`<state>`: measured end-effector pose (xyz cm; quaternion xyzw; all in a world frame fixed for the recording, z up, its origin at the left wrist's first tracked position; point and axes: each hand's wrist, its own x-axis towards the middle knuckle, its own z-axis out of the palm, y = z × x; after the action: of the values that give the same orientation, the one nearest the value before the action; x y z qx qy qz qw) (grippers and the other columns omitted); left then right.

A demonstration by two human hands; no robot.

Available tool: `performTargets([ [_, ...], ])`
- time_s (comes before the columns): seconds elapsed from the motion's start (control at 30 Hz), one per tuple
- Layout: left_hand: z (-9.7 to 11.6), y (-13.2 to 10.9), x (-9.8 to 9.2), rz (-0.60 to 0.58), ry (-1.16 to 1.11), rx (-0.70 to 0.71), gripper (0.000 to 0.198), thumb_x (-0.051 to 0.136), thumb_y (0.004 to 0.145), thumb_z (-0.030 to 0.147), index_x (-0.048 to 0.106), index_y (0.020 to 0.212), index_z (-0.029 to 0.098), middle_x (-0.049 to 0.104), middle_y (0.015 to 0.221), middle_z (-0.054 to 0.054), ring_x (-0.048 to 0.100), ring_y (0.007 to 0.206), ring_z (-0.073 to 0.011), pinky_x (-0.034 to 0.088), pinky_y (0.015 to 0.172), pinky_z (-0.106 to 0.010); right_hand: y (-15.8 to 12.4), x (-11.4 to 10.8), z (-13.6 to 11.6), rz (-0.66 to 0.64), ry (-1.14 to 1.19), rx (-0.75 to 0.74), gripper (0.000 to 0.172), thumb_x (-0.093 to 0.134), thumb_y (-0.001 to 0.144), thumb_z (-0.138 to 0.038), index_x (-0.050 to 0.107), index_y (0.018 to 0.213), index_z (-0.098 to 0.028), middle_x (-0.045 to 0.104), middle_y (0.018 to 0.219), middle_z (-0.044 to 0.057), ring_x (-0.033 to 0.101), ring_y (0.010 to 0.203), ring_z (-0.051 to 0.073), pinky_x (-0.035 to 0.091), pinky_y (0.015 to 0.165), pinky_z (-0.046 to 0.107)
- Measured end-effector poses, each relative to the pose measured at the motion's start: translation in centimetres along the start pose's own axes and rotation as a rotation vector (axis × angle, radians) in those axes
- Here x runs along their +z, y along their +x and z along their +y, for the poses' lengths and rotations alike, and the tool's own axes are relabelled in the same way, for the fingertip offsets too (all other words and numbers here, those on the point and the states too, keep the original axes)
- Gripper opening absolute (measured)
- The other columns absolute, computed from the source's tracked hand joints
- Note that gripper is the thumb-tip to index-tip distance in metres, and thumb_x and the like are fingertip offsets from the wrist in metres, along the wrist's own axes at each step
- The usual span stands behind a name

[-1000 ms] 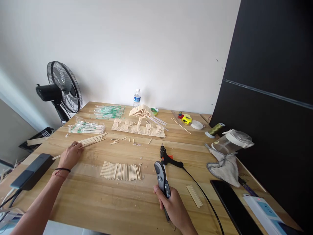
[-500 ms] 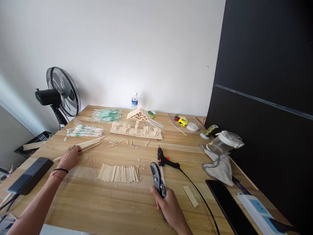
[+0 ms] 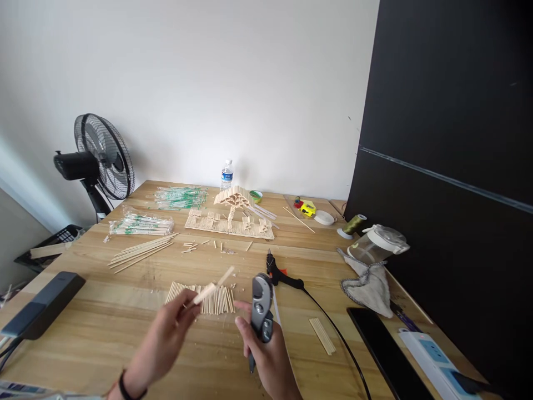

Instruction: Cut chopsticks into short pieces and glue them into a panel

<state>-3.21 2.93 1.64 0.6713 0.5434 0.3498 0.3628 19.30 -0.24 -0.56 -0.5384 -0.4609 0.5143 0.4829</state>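
Observation:
My left hand [image 3: 164, 336] pinches a long wooden stick [image 3: 214, 285] and holds it tilted above the table, its far end pointing toward the cutter. My right hand [image 3: 266, 355] grips a grey and black cutter [image 3: 260, 303], jaws up, close beside the stick's tip. Under both hands lies a row of short cut sticks [image 3: 200, 296] on the wooden table [image 3: 125, 328]. A pile of long sticks [image 3: 141, 250] lies at the left.
A black glue gun [image 3: 283, 275] with its cord lies just beyond the cutter. A stick model [image 3: 231, 214], wrapped chopstick packs [image 3: 139, 223], a water bottle [image 3: 226, 175], tape rolls, a jar with a cloth [image 3: 372, 261], a dark tablet [image 3: 383, 350] and a fan [image 3: 100, 158] surround the table.
My left hand left the pile of long sticks and came to the middle holding one stick. My right hand lifted the cutter toward it.

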Motion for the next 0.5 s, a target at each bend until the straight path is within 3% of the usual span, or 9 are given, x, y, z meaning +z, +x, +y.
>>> performTargets([
  [0.07, 1.6, -1.4, 3.1, -0.071, -0.199, -0.041, 0.043, 0.056, 0.101, 0.061, 0.063, 0.086, 0.021, 0.058, 0.073, 0.0, 0.051, 0.067, -0.017, 0.044, 0.063, -0.025, 0.4, 1.1, -0.5, -0.069, 0.026, 0.004, 0.067, 0.068, 0.087, -0.077, 0.075, 0.106, -0.014, 0.043, 0.052, -0.008, 0.04, 0.046, 0.013, 0.037, 0.047, 0.026],
  [0.17, 1.9, -2.7, 5.5, -0.08, -0.383, -0.119, 0.048, 0.062, 0.096, 0.068, 0.065, 0.087, 0.02, 0.061, 0.077, -0.002, 0.053, 0.073, -0.0183, 0.048, 0.069, -0.026, 0.9, 1.8, -0.8, -0.102, 0.036, 0.009, 0.062, 0.069, 0.085, -0.079, 0.069, 0.082, -0.017, 0.044, 0.05, -0.006, 0.04, 0.046, 0.012, 0.034, 0.046, 0.026],
  [0.33, -0.3, -4.1, 5.2, -0.014, -0.471, -0.291, 0.06, 0.064, 0.089, 0.079, 0.074, 0.104, 0.021, 0.061, 0.082, -0.003, 0.055, 0.079, -0.0198, 0.051, 0.074, -0.028, 1.5, 0.9, -0.2, -0.063, 0.08, -0.022, 0.055, 0.072, 0.087, -0.073, 0.06, 0.076, -0.021, 0.05, 0.051, -0.005, 0.047, 0.047, 0.012, 0.039, 0.049, 0.025],
  [0.43, -0.7, -4.8, 4.5, -0.108, -0.528, -0.332, 0.067, 0.062, 0.089, 0.082, 0.074, 0.112, 0.02, 0.052, 0.073, 0.001, 0.047, 0.07, -0.0161, 0.046, 0.066, -0.026, 2.1, 0.1, -0.2, -0.07, 0.104, -0.05, 0.052, 0.074, 0.087, -0.07, 0.062, 0.079, -0.021, 0.058, 0.057, -0.003, 0.053, 0.048, 0.013, 0.044, 0.05, 0.026],
  [0.5, -0.6, -5.2, 4.4, -0.193, -0.55, -0.35, 0.065, 0.061, 0.091, 0.081, 0.073, 0.107, 0.019, 0.047, 0.071, 0.002, 0.042, 0.067, -0.0142, 0.041, 0.061, -0.025, 2.5, -0.3, -0.4, -0.07, 0.099, -0.063, 0.051, 0.075, 0.087, -0.069, 0.063, 0.08, -0.02, 0.062, 0.062, -0.001, 0.056, 0.049, 0.014, 0.046, 0.051, 0.027],
])
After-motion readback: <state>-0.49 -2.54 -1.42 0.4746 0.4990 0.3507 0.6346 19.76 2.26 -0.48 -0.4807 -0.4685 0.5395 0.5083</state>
